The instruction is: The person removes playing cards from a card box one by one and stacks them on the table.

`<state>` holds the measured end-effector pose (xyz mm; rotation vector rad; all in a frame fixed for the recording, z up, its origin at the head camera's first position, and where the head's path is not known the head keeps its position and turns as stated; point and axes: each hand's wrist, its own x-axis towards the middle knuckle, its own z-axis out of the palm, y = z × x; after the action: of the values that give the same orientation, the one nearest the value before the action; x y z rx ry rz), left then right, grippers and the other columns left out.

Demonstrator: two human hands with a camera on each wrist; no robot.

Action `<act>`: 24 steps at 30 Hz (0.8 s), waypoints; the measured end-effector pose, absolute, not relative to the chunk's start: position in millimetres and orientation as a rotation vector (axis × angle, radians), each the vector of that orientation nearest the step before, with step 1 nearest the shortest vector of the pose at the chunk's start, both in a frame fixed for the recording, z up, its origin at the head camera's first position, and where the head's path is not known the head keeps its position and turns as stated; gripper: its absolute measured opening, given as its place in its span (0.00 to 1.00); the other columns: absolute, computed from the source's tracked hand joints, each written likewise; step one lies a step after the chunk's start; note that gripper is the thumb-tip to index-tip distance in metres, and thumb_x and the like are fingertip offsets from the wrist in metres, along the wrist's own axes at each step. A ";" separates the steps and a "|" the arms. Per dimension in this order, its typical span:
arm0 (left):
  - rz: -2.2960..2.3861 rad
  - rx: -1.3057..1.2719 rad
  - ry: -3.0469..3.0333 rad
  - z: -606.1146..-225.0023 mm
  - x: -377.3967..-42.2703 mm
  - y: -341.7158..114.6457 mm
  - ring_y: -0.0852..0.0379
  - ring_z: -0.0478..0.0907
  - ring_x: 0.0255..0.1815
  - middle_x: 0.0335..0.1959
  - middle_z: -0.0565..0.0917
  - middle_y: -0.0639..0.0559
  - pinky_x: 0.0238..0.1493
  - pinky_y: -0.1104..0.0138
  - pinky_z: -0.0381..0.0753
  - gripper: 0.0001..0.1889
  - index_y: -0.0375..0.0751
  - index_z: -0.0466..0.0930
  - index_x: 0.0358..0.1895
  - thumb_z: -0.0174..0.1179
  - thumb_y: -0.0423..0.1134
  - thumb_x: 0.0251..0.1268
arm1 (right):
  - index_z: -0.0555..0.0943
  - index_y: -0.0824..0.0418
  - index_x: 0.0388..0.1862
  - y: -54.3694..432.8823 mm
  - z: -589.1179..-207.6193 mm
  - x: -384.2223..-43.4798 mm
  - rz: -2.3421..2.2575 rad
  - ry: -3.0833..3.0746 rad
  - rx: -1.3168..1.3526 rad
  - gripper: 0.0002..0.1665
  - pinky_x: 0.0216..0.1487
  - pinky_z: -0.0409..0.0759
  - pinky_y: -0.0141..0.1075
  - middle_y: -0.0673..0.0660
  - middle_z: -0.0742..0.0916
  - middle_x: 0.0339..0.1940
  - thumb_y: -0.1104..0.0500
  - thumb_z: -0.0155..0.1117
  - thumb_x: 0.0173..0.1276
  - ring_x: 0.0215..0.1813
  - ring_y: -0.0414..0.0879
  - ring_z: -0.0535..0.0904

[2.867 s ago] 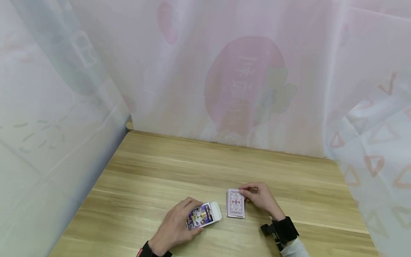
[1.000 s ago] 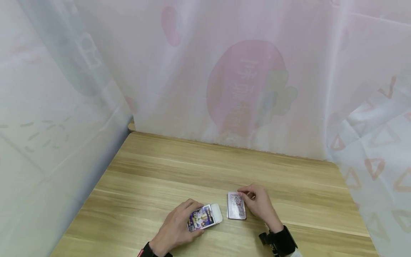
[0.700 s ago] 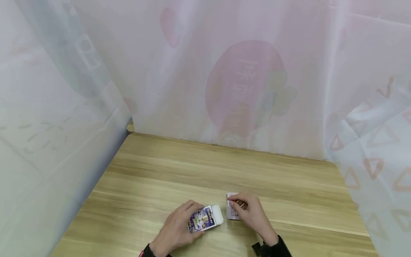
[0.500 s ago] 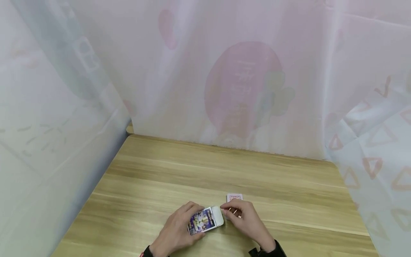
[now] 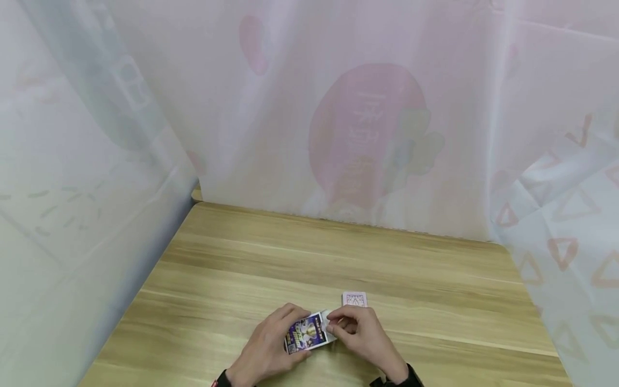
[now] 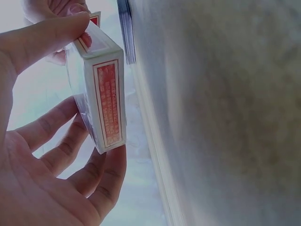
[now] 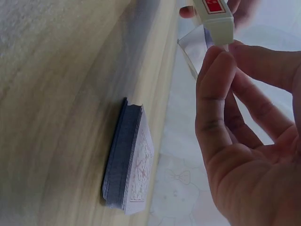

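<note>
My left hand (image 5: 271, 338) holds a purple playing card box (image 5: 307, 332) with a printed gold trophy, low in the middle of the head view. In the left wrist view, its thumb and fingers close round the box's white and red sides (image 6: 108, 101). The right hand (image 5: 362, 336) reaches the box's right end, where thumb and forefinger pinch at the white end flap (image 5: 328, 317). Behind that hand a deck of playing cards (image 5: 354, 299) lies face down, partly covered in the head view. The right wrist view shows the stacked deck more fully.
The wood-grain table (image 5: 232, 258) spreads beneath both hands. A pale printed curtain (image 5: 271, 134) hangs along its back edge, with more sheeting on the left (image 5: 87, 242) and right (image 5: 556, 258).
My right hand has left the deck's upper corner and moved left and toward me, onto the box's end flap. The left hand keeps its hold on the box. The deck has stayed in place.
</note>
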<state>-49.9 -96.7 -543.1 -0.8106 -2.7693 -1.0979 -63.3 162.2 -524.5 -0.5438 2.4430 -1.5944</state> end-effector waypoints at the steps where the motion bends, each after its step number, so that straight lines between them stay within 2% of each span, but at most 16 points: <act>1: -1.101 -0.815 -2.768 -543.2 -49.7 -96.6 0.68 0.77 0.48 0.56 0.82 0.62 0.47 0.70 0.82 0.37 0.51 0.81 0.64 0.85 0.49 0.48 | 0.89 0.62 0.44 161.8 -525.1 -63.4 -1.592 2.445 -0.535 0.07 0.35 0.88 0.33 0.55 0.92 0.36 0.63 0.77 0.68 0.34 0.36 0.86; 6: -1.104 -0.832 -2.758 -543.7 -49.3 -96.3 0.67 0.78 0.50 0.56 0.83 0.62 0.48 0.69 0.83 0.37 0.51 0.81 0.64 0.86 0.49 0.48 | 0.87 0.60 0.40 160.9 -526.7 -64.1 -1.585 2.448 -0.498 0.07 0.32 0.87 0.33 0.52 0.89 0.31 0.62 0.79 0.67 0.30 0.36 0.84; 12: -1.099 -0.868 -2.711 -543.6 -49.9 -94.9 0.66 0.80 0.51 0.56 0.82 0.63 0.50 0.66 0.85 0.38 0.52 0.81 0.63 0.87 0.48 0.45 | 0.86 0.61 0.38 160.5 -527.5 -65.7 -1.572 2.450 -0.503 0.09 0.31 0.87 0.33 0.51 0.89 0.30 0.61 0.80 0.65 0.29 0.35 0.83; 24: -1.080 -0.888 -2.704 -542.6 -48.2 -94.1 0.66 0.80 0.51 0.56 0.83 0.62 0.51 0.66 0.85 0.37 0.51 0.82 0.62 0.87 0.48 0.45 | 0.87 0.61 0.38 159.5 -526.0 -67.6 -1.553 2.411 -0.499 0.09 0.35 0.85 0.31 0.52 0.89 0.32 0.62 0.80 0.66 0.33 0.35 0.83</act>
<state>-48.2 -94.1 -542.6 -0.8878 -2.7039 -1.0799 -67.6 159.5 -526.0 -0.4994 2.4109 -1.5525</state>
